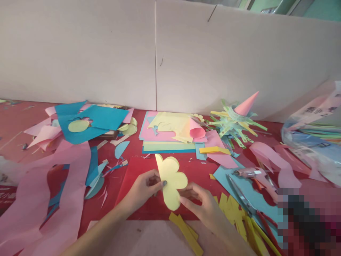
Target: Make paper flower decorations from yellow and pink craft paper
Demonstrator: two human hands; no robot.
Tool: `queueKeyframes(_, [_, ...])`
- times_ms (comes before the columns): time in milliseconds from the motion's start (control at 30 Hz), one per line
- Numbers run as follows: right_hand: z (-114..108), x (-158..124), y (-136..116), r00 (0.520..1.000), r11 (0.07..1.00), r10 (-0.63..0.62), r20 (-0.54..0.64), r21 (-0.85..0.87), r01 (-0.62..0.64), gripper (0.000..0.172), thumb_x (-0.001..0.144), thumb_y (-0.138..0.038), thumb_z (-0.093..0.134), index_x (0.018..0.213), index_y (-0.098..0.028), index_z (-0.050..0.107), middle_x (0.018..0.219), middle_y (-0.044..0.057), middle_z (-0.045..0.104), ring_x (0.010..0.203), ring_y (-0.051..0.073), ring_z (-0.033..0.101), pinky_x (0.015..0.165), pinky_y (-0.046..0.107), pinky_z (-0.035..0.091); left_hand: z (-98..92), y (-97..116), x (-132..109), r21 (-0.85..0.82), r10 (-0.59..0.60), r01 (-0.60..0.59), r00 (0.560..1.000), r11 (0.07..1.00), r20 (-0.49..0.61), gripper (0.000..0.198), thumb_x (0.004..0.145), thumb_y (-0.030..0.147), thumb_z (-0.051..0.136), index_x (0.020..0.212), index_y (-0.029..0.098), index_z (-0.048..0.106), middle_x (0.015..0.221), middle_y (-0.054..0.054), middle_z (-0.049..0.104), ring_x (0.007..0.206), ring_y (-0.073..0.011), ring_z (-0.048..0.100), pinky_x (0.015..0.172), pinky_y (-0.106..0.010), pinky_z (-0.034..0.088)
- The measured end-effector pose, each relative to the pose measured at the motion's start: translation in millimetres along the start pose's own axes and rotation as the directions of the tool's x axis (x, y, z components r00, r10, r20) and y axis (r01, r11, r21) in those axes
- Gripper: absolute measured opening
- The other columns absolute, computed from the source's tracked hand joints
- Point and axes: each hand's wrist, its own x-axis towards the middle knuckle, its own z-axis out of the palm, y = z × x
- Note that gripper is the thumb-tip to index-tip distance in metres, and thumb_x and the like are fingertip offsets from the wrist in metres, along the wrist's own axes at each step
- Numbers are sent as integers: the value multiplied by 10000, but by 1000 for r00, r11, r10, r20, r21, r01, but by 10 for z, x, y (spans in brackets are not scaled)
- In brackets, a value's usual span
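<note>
A pale yellow paper cutout (173, 181) with a scalloped edge, folded along its left side, is held up over the red work surface. My left hand (146, 186) pinches it at the fold, with the thumb on its front. At its lower right edge is my right hand (198, 202), thumb and fingers closed around the rim. Yellow paper strips (186, 233) lie just below the cutout. To the right of my right hand are red-handled scissors (243, 195) and a pink glue gun (258, 176), both on light blue paper.
A stack of coloured paper (167, 146) lies ahead, with a pink paper cone (197, 132) on it. Behind right stands a fringed green paper piece (234, 122) with a pink cone. Pink strips (71, 177) and blue paper (109, 121) cover the left. A white board (106, 53) closes the back.
</note>
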Motion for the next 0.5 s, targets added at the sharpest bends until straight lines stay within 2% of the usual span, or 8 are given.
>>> queueKeyframes(200, [-33, 14, 63, 999, 999, -26, -44, -44, 24, 170, 828, -362, 536, 830, -199, 583, 837, 11, 662, 832, 148, 633, 750, 240, 496, 21, 43, -21, 34, -7, 5, 999, 999, 38, 317, 789, 424, 555, 929, 141, 590, 704, -10, 608, 530, -97, 527, 522, -225, 441])
queueKeyframes(333, [-52, 28, 70, 995, 999, -22, -96, -42, 18, 197, 832, -380, 529, 899, -207, 593, 880, 21, 661, 846, 151, 628, 741, 244, 491, 25, 67, -32, 35, -41, 39, 997, 999, 60, 305, 789, 425, 556, 883, 139, 601, 683, -13, 621, 555, -115, 560, 542, -237, 459])
queueKeyframes(500, [-26, 20, 42, 999, 998, -11, -40, -69, 8, 238, 803, -384, 573, 987, -233, 593, 914, 11, 675, 877, 156, 629, 782, 253, 484, 24, 89, -35, 9, -47, 47, 997, 999, 66, 296, 791, 420, 564, 864, 139, 622, 642, -8, 638, 570, -129, 586, 549, -232, 458])
